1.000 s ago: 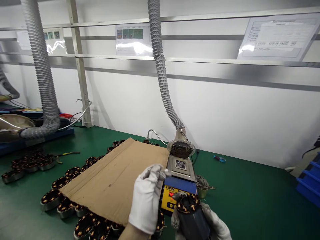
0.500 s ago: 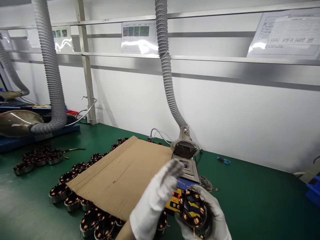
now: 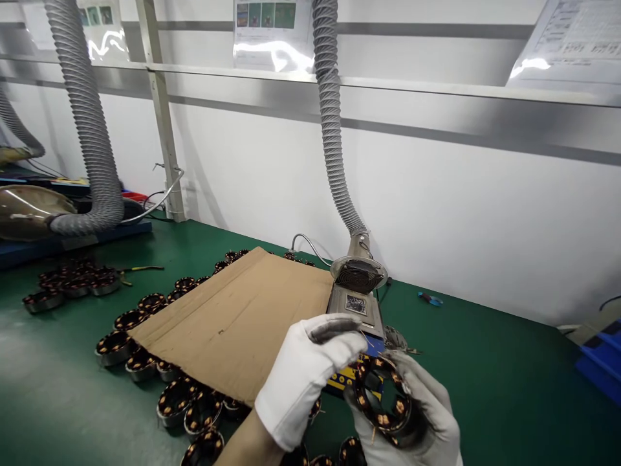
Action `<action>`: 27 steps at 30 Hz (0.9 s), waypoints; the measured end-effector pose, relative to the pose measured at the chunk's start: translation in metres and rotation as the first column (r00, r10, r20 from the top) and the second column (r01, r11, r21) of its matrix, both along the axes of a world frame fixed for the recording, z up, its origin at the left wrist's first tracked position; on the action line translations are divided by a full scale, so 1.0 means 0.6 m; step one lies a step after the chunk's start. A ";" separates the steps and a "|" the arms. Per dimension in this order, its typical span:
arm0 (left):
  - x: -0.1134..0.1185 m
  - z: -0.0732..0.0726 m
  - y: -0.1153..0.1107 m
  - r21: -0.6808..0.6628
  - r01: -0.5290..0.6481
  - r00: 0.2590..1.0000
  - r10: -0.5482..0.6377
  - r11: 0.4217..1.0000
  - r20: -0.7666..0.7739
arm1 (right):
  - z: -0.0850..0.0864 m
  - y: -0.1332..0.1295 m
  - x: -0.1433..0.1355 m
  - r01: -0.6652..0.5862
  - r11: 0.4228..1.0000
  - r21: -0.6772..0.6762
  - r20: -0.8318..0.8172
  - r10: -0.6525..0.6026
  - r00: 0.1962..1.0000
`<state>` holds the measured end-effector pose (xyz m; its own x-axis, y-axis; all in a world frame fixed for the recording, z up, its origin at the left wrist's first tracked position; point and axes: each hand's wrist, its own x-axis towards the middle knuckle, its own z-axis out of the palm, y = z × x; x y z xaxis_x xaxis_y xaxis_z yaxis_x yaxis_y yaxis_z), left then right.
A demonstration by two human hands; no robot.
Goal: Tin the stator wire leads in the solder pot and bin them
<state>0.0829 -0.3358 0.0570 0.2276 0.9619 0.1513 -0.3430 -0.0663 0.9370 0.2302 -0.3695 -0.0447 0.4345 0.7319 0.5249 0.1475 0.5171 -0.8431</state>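
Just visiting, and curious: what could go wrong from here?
The tilted ring could slip from the right hand. Its thin protruding wire might snag or bend. The left hand, close to the cardboard sheet, could nudge it, perhaps disturbing the rings around its edge.

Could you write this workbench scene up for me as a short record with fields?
Left hand: white-gloved, fingers bent, close to the held ring
Right hand: gloved, holding that copper-wound ring
Surface: green tabletop
Centre: cardboard sheet, other rings around its edges
Beside the sheet: blue-and-yellow device with metal top
Above: grey hose ending in a hood
Far right: blue bins
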 end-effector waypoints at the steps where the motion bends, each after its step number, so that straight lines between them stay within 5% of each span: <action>1: 0.003 0.001 -0.004 -0.022 -0.025 1.000 0.025 0.999 0.016 | -0.009 0.002 0.005 -0.030 0.999 -0.015 0.026 0.031 0.999; 8: 0.014 -0.006 0.000 -0.112 -0.071 0.979 0.090 0.991 0.181 | -0.015 0.007 -0.013 0.117 0.965 0.236 0.207 -0.168 0.964; 12: 0.009 -0.014 0.020 -0.082 -0.221 0.905 0.235 0.972 0.353 | -0.001 0.012 -0.019 0.175 0.948 0.265 0.226 -0.237 0.945; 14: 0.005 -0.011 0.022 -0.037 -0.176 0.908 0.176 0.984 0.380 | 0.001 0.011 -0.021 0.187 0.940 0.284 0.229 -0.256 0.939; 18: 0.005 0.001 0.005 -0.033 0.066 0.978 -0.058 0.997 0.201 | 0.002 0.003 -0.032 0.173 0.957 0.234 0.274 -0.235 0.932; 27: -0.005 -0.009 0.016 0.063 0.030 0.988 -0.039 0.998 0.146 | 0.010 0.002 -0.029 0.189 0.942 0.278 0.298 -0.272 0.915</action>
<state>0.0798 -0.3263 0.0519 0.2318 0.9418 0.2435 -0.4800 -0.1070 0.8707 0.2130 -0.3686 -0.0384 0.3491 0.4675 0.8122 0.5335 0.6134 -0.5823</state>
